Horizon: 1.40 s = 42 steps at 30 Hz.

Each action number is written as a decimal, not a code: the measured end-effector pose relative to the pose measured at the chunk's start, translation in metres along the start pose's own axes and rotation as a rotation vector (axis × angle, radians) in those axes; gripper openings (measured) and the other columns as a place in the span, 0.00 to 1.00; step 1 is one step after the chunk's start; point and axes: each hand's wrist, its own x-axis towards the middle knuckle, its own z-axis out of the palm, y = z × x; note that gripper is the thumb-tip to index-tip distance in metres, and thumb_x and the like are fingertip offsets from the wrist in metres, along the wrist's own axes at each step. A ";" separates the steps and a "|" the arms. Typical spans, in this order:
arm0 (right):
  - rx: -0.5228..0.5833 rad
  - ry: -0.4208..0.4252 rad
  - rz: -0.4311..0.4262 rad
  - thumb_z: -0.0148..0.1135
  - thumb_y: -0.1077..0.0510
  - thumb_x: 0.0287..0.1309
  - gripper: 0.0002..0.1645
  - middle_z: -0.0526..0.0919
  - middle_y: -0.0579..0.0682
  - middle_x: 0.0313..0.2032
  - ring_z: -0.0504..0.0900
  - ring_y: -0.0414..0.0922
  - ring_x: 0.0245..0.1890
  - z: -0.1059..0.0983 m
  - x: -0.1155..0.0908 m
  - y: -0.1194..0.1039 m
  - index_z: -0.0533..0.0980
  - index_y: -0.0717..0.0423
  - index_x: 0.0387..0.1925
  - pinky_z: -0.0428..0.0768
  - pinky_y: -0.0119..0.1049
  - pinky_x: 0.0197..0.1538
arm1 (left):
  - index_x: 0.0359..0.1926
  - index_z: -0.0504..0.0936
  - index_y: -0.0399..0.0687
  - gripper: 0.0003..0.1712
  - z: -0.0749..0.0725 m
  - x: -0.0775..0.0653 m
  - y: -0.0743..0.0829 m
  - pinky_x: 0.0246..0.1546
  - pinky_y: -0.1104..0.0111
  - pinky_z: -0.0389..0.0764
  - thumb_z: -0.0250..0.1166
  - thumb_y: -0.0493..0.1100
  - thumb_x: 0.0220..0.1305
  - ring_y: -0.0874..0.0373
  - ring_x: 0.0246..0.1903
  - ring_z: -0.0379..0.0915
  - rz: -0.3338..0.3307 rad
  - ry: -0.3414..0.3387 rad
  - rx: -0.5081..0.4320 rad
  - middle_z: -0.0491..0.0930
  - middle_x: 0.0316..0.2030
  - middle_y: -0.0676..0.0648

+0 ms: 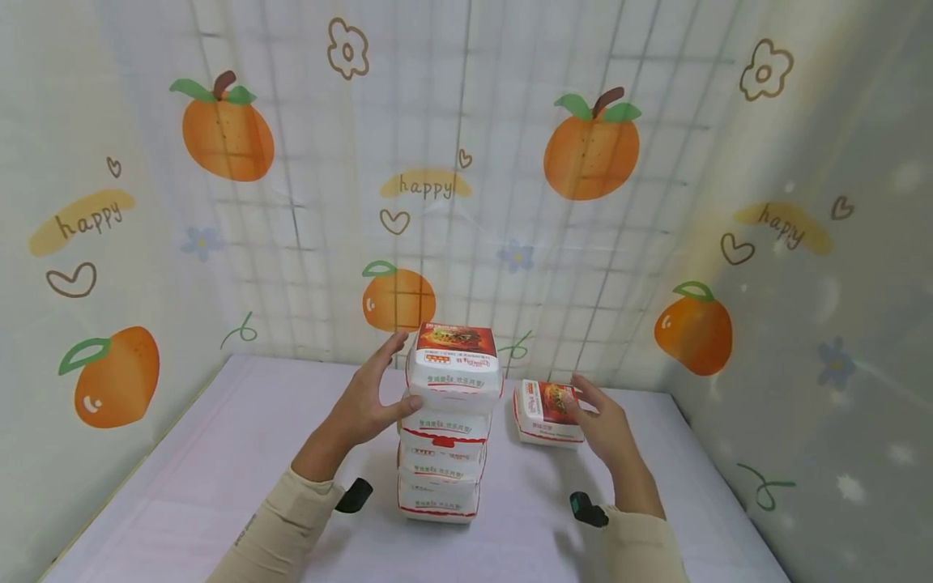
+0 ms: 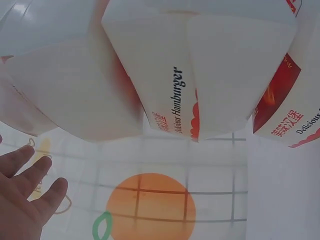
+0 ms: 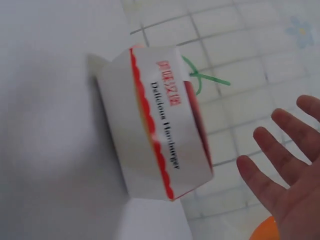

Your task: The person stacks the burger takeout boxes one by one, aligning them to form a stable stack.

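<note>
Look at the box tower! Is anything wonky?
Yes, a little. In the head view, the top box sits farther right than the bottom box, so the stack looks slightly crooked instead of lined up.

Curtain printed with 5 oranges.

A tall stack of boxes blocks the way just right of the left hand; whether its thumb touches is hard to tell. Left of the right hand's fingers sits 1 lone box, with an open strip of table before the stack. Beyond all fingertips hangs a curtain.
</note>
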 end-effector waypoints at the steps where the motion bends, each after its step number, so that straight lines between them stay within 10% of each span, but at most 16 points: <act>1: -0.003 0.009 0.010 0.52 0.25 0.58 0.53 0.60 0.59 0.71 0.63 0.62 0.66 0.002 0.000 0.002 0.53 0.45 0.76 0.66 0.59 0.62 | 0.76 0.48 0.65 0.53 0.000 0.000 0.000 0.61 0.38 0.58 0.66 0.64 0.57 0.54 0.70 0.52 -0.003 -0.001 0.002 0.54 0.73 0.56; 17: -0.192 0.296 0.034 0.65 0.31 0.53 0.54 0.67 0.65 0.64 0.62 0.62 0.65 0.048 0.004 0.018 0.61 0.60 0.70 0.60 0.60 0.64 | 0.76 0.47 0.66 0.53 0.000 0.000 -0.002 0.60 0.37 0.59 0.66 0.65 0.56 0.52 0.70 0.51 -0.011 0.003 -0.001 0.53 0.73 0.56; 27: -0.370 0.312 0.048 0.65 0.23 0.42 0.66 0.66 0.65 0.64 0.65 0.67 0.59 0.071 0.007 0.010 0.57 0.60 0.72 0.65 0.66 0.55 | 0.77 0.50 0.55 0.55 0.001 0.003 -0.006 0.59 0.37 0.60 0.65 0.67 0.55 0.52 0.69 0.53 0.003 0.003 -0.007 0.54 0.73 0.52; 42: -0.397 0.150 -0.032 0.66 0.48 0.50 0.55 0.56 0.64 0.71 0.40 0.67 0.72 0.078 0.014 0.029 0.51 0.62 0.74 0.39 0.72 0.63 | 0.76 0.47 0.70 0.51 0.000 0.005 -0.007 0.60 0.37 0.59 0.64 0.66 0.57 0.48 0.69 0.52 0.027 -0.015 -0.042 0.53 0.73 0.57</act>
